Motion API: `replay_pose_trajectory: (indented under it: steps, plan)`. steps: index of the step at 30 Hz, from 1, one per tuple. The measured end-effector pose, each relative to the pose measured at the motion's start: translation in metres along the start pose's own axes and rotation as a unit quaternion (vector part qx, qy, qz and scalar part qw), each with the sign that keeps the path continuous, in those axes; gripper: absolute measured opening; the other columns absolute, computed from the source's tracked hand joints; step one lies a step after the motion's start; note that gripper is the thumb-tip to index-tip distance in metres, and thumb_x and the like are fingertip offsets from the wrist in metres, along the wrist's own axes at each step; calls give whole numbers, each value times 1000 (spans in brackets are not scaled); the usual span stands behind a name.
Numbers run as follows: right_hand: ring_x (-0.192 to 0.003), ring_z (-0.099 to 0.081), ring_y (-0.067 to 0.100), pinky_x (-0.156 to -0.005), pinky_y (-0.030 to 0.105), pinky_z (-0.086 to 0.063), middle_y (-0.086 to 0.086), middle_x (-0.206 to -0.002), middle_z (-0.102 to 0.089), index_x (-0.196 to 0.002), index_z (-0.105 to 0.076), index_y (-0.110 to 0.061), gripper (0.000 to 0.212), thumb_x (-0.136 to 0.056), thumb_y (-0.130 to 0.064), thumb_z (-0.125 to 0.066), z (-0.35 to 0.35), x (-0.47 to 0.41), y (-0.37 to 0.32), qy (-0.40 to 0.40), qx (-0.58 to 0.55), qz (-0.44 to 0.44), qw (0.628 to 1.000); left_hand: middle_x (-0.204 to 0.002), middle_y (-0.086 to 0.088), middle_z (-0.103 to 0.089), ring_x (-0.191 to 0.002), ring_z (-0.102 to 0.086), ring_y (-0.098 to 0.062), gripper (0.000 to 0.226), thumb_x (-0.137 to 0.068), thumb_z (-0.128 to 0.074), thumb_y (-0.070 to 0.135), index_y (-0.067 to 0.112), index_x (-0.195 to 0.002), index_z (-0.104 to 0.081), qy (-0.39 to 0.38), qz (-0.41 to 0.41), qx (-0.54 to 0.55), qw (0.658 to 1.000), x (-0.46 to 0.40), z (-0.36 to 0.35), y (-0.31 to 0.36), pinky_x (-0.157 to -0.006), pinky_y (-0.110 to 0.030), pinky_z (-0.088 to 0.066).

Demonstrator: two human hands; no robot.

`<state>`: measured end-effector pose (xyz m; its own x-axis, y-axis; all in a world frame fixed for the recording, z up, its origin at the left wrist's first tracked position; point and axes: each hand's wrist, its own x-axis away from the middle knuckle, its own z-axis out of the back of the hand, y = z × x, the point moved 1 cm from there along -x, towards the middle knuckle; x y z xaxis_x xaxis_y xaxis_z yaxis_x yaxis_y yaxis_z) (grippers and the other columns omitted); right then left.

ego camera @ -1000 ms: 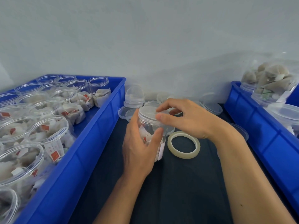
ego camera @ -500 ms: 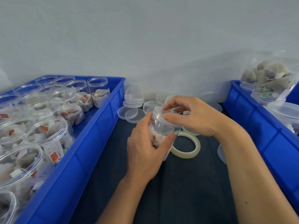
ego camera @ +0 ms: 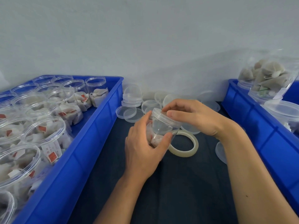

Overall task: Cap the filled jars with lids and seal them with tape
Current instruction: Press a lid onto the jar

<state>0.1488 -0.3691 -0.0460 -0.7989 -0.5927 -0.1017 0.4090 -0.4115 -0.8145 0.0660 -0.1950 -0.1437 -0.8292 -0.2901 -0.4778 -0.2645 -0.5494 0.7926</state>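
Note:
A clear plastic jar (ego camera: 159,127) with tea bags inside is tilted away from me above the dark mat. My left hand (ego camera: 144,147) grips its body from below and the side. My right hand (ego camera: 192,117) curls its fingers and thumb round the clear lid (ego camera: 157,113) on the jar's mouth. A roll of clear tape (ego camera: 186,145) lies flat on the mat just right of the jar, partly behind it.
A blue crate (ego camera: 97,135) at the left holds several open filled jars (ego camera: 47,136). Loose clear lids (ego camera: 131,113) are piled against the wall behind the hands. Another blue crate (ego camera: 258,126) at the right holds capped jars (ego camera: 271,78). One lid (ego camera: 220,150) lies under my right forearm.
The jar was upright on the mat; now it is lifted and tipped away from me, with both hands moved slightly right. My right hand stays on the lid.

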Motion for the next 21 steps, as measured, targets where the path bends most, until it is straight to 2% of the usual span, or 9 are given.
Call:
replay_pose_trajectory:
  steps: [4, 7, 10, 12, 13, 15, 17, 19, 21]
  plan:
    - [-130, -57, -3, -110, 28, -46, -16, -136, -65, -133, -65, -37, 43, -90, -41, -71, 1, 2, -5, -22, 8, -19, 1000, -137, 31, -56, -131, -53, -2, 86, -81, -66, 79, 40, -154, -46, -9, -18, -3, 1000, 2, -1, 4, -106, -45, -52]
    - [-117, -64, 2, -104, 35, -52, -15, -125, -68, -127, -65, -47, 48, -84, -65, -68, -1, 1, -6, -11, 57, -50, 997, -136, 27, -58, -129, -54, -4, 84, -81, -71, 71, 36, -155, -48, -9, -30, -10, 999, 2, -2, 5, -103, -42, -53]
    - [-98, -68, 12, -95, 43, -55, -11, -109, -69, -119, -63, -46, 74, -74, -99, -38, -2, 1, -7, 41, 177, -122, 976, -135, 24, -58, -128, -55, -7, 85, -80, -78, 62, 34, -155, -50, -16, -45, -24, 999, 2, -4, 4, -103, -36, -51]
    - [-89, -69, 19, -94, 49, -55, -8, -94, -69, -111, -63, -41, 93, -67, -105, -12, -3, 3, -10, 42, 235, -165, 957, -135, 25, -58, -128, -54, -7, 84, -80, -79, 61, 34, -155, -50, -14, -46, -25, 999, 2, -5, 4, -103, -31, -50]
    - [-93, -68, 21, -96, 50, -53, -8, -95, -70, -112, -64, -42, 98, -65, -105, -7, -2, 4, -11, 39, 241, -172, 955, -136, 26, -58, -129, -54, -6, 84, -81, -77, 64, 35, -155, -49, -11, -41, -21, 999, 2, -5, 3, -103, -28, -49]
    - [-113, -62, 18, -103, 47, -49, -13, -118, -68, -125, -59, -50, 89, -68, -104, -16, 3, 6, -15, 41, 206, -152, 966, -139, 28, -56, -131, -53, -5, 85, -81, -73, 69, 37, -155, -47, -6, -29, -5, 1000, 1, -3, 1, -103, -27, -49]
    - [-129, -53, 8, -108, 40, -44, -21, -141, -55, -140, -47, -61, 69, -76, -87, -44, 5, 8, -23, 18, 144, -112, 983, -140, 29, -56, -133, -52, -4, 86, -81, -72, 71, 37, -156, -47, -5, -19, 6, 1000, 1, -3, 1, -105, -29, -50]
    - [-134, -50, 2, -109, 35, -44, -27, -144, -49, -149, -37, -61, 68, -85, -59, -62, 3, 10, -28, -31, 112, -88, 989, -139, 29, -56, -133, -52, -3, 87, -80, -72, 70, 37, -156, -47, -8, -14, 7, 1000, 2, -3, 1, -105, -29, -50]
    - [-129, -56, 1, -109, 36, -48, -27, -137, -56, -149, -40, -56, 65, -90, -46, -66, 0, 9, -27, -42, 115, -86, 989, -138, 29, -56, -132, -52, -4, 86, -80, -73, 68, 37, -156, -47, -8, -11, 5, 1000, 2, -4, 2, -105, -32, -51]
